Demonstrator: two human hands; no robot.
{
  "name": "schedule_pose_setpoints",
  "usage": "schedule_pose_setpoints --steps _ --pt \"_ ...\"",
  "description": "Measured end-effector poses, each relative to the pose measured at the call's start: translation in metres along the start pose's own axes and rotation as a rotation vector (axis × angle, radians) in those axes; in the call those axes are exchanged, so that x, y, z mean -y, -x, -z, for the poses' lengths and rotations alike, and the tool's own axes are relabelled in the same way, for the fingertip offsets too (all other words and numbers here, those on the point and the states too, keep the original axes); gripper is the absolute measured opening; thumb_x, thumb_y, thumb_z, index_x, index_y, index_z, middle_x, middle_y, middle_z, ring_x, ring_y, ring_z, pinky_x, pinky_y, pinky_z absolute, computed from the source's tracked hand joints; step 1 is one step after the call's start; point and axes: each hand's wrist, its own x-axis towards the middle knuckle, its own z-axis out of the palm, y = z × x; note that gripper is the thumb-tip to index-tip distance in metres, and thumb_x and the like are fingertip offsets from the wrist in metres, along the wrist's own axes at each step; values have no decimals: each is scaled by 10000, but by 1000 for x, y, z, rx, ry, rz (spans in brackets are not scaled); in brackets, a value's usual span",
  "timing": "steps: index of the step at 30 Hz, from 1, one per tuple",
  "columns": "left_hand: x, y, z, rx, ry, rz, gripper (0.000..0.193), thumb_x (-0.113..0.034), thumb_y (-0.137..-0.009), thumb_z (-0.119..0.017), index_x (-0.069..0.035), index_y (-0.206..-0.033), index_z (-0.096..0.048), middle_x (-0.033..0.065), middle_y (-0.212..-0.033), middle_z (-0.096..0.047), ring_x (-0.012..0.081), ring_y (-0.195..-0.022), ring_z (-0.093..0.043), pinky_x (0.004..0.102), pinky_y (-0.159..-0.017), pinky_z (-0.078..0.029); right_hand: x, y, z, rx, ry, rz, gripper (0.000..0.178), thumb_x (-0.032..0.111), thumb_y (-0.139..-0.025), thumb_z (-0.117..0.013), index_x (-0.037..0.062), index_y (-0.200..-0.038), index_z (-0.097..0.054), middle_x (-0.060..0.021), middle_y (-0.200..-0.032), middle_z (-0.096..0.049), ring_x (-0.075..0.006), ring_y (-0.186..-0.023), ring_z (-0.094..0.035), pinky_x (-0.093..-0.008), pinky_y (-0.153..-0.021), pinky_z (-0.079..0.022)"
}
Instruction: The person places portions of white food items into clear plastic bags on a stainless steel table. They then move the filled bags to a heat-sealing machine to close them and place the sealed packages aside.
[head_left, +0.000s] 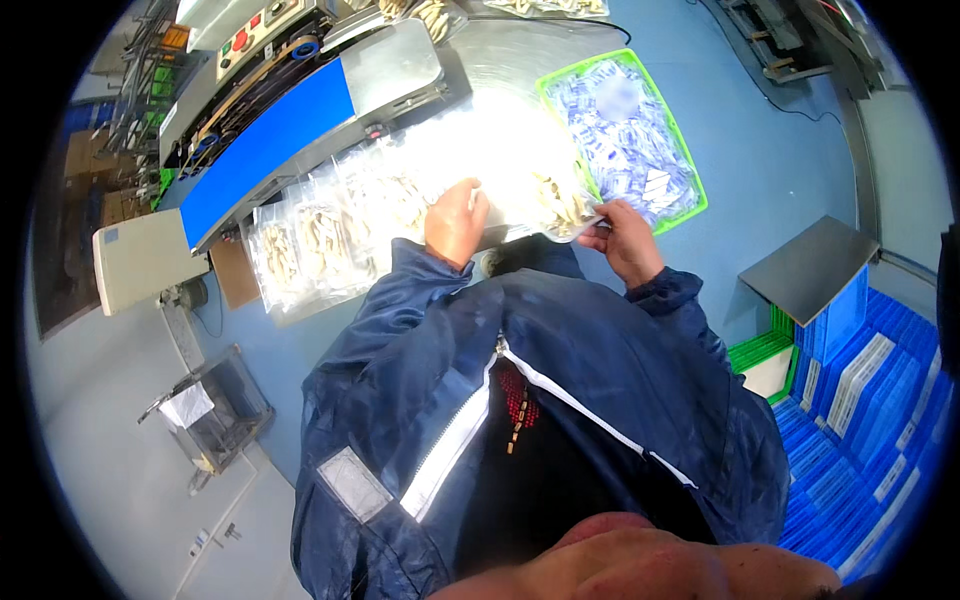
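My right hand (630,243) pinches the near right corner of a clear plastic bag (562,203) between thumb and fingers. Pale, finger-shaped pieces lie inside this bag, which rests on the bright metal table. To its left, my left hand (456,222) is over the table's near edge, fingers loosely bent and thumb a little apart, with nothing visible in it. Strong glare washes out the surface between my hands. Beyond my left hand, a row of similar filled clear bags (325,235) lies side by side, overlapping, toward the left.
A green-rimmed crate (692,172) full of small blue-and-white packets stands at the right. Behind the bag row runs a machine with a blue conveyor belt (270,145). More filled bags (432,18) lie at the back. Blue crates (850,400) are stacked at lower right.
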Motion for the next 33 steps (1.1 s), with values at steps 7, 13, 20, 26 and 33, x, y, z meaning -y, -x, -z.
schedule_pose_setpoints --steps 7,13,20,26,33 --pt "6 10 -9 442 -346 8 185 -164 -866 -590 -54 -1015 -581 214 -862 -661 401 -701 -641 473 -623 -510 -57 5 -12 25 364 351 217 176 -954 -570 28 -877 -431 -154 -883 -584 -171 -620 -622 -281 -594 -569" --pt "7 -1 -23 193 52 -386 164 -72 -784 -577 45 -898 -565 269 -1142 -596 412 -1086 -557 460 -938 -446 -52 -6 -15 26 178 274 179 162 -948 -586 10 -985 -499 -171 -942 -606 -147 -656 -602 -268 -632 -539" --pt "-8 11 -23 125 129 -381 293 -23 -794 -585 43 -1076 -537 235 -1309 -521 418 -1210 -489 516 -1038 -354 -52 9 -32 183 434 559 407 121 -963 -561 -43 -1302 -408 -144 -1007 -591 -188 -847 -624 -291 -710 -538" --pt "-47 -8 -21 253 244 -565 153 -3 -795 -567 0 -946 -542 199 -1379 -497 386 -1297 -452 519 -1094 -314 -32 -18 -42 357 146 384 352 65 -952 -496 -8 -1291 -429 -142 -1003 -626 -159 -840 -632 -271 -619 -513" --pt "-56 -34 -21 410 234 -666 153 -41 -846 -610 12 -985 -576 184 -1402 -492 372 -1324 -435 496 -1103 -308 -2 -54 -27 289 376 295 179 98 -937 -549 -2 -1083 -529 -91 -839 -638 -125 -638 -582 -241 -519 -441"
